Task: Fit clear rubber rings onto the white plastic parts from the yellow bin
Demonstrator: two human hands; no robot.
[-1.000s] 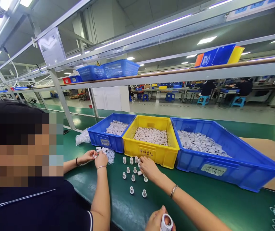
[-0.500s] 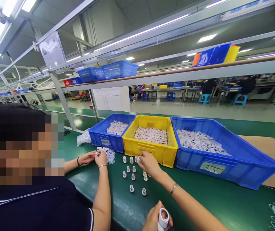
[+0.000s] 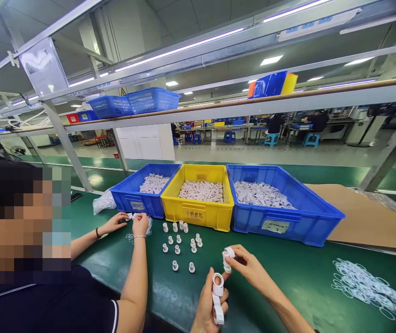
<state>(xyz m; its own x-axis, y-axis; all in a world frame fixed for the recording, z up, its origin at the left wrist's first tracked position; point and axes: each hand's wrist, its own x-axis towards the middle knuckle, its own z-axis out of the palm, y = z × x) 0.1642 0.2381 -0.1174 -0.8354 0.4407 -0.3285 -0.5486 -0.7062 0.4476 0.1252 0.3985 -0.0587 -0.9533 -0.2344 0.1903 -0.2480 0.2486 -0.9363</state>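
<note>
In my left hand (image 3: 205,304) is a row of white plastic rings (image 3: 217,300), the top one facing up, with the fingers curled round them. My right hand (image 3: 251,267), just above and to the right, pinches a small white plastic fitting (image 3: 226,262) with a white ring (image 3: 230,252) at its upper end. The two hands are close together over the green bench. Several white stepped fittings (image 3: 177,249) stand upright on the bench to the left of my hands.
A blue bin (image 3: 138,203), a yellow bin (image 3: 198,221) and a larger blue bin (image 3: 288,231) hold white parts behind my hands. Thin white loops (image 3: 367,286) lie in a pile at right. A co-worker's hands (image 3: 140,225) handle small white parts at left.
My right hand has drawn back from the standing fittings toward my left hand, now with a fitting and ring in its fingers. My left hand has risen further into view; the view has turned right.
</note>
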